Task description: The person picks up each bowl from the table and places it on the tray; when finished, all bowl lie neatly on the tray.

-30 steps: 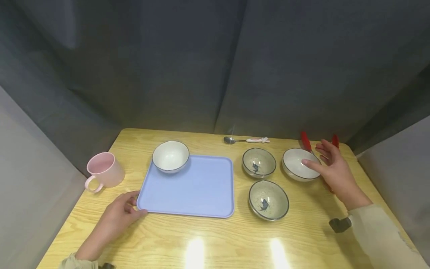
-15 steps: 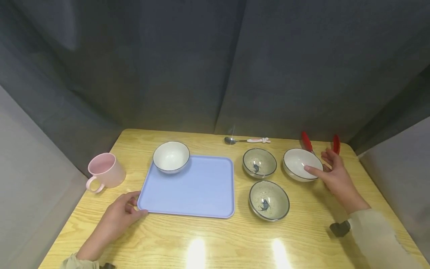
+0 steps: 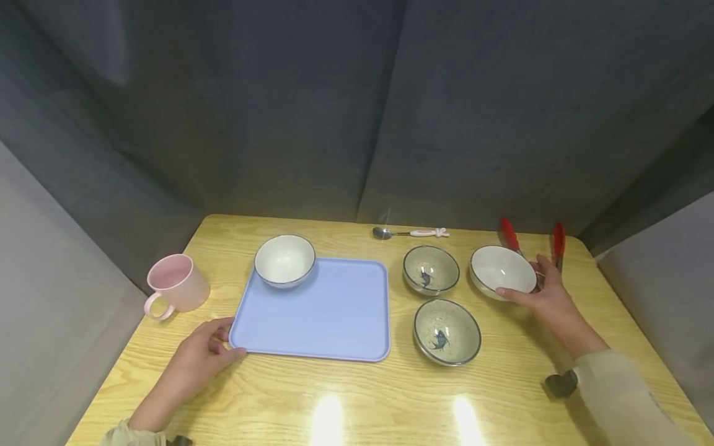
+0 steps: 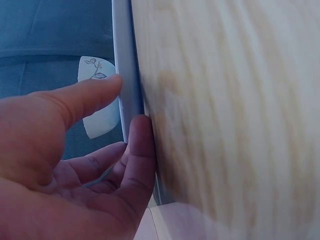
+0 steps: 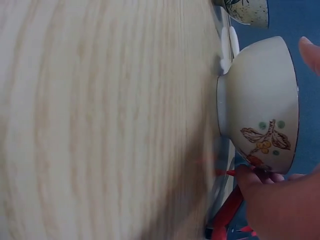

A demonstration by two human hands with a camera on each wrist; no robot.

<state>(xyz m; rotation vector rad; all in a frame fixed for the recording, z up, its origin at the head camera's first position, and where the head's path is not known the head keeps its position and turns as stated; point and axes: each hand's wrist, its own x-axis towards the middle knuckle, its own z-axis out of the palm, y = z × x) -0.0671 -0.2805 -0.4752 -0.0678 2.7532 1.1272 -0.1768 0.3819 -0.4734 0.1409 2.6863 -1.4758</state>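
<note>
I see left hand [image 3: 195, 354] pinching corner of blue tray [image 3: 334, 316]; right hand [image 3: 545, 302] has fingers spread around white bowl [image 3: 499, 266] beside red tongs [image 3: 508, 234].

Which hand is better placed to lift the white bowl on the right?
Probably the right hand: it is right beside that white bowl, while the left hand is farther away, at a corner of the tray.

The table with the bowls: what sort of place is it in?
Perhaps a screened-off demonstration booth rather than a working kitchen, though little beyond shows: dark cloth hangs behind the table, grey surfaces close in its sides, and a tray and bowls are spread across it.
</note>
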